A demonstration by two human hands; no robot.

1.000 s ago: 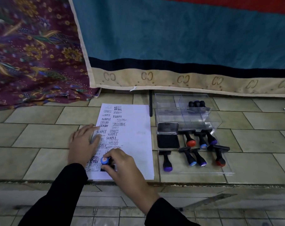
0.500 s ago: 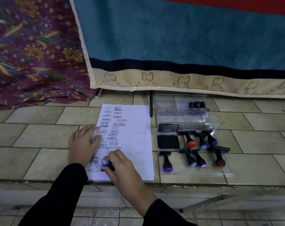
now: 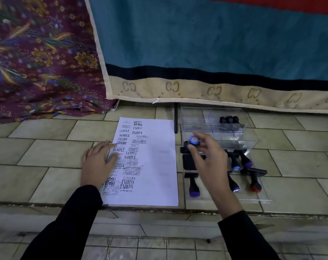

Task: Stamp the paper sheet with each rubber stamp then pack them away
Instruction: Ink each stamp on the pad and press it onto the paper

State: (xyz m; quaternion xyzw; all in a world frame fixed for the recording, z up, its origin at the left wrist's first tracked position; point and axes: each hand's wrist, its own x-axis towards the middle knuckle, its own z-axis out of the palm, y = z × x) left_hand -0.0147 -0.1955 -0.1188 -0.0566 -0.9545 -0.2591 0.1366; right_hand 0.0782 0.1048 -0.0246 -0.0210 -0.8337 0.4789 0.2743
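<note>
A white paper sheet (image 3: 155,166) covered with black stamp prints lies on the tiled ledge. My left hand (image 3: 98,164) rests flat on its left edge. My right hand (image 3: 206,162) holds a blue-capped rubber stamp (image 3: 193,141) by its handle, lifted above the black ink pad (image 3: 189,163) to the right of the sheet. Several other stamps lie on a clear lid (image 3: 264,194), among them a purple-capped stamp (image 3: 194,185) and a red-capped stamp (image 3: 255,182). Behind them stands a clear plastic box (image 3: 197,117) with three black stamps (image 3: 229,121) inside.
A teal blanket with a beige hem (image 3: 197,91) hangs just behind the box and sheet. Patterned maroon cloth (image 3: 39,62) lies at the back left. The ledge's front edge (image 3: 159,209) drops to a lower tiled step.
My right hand lifted the blue-capped stamp off the lower left of the sheet and carried it right, over the ink pad. My left hand stayed on the sheet.
</note>
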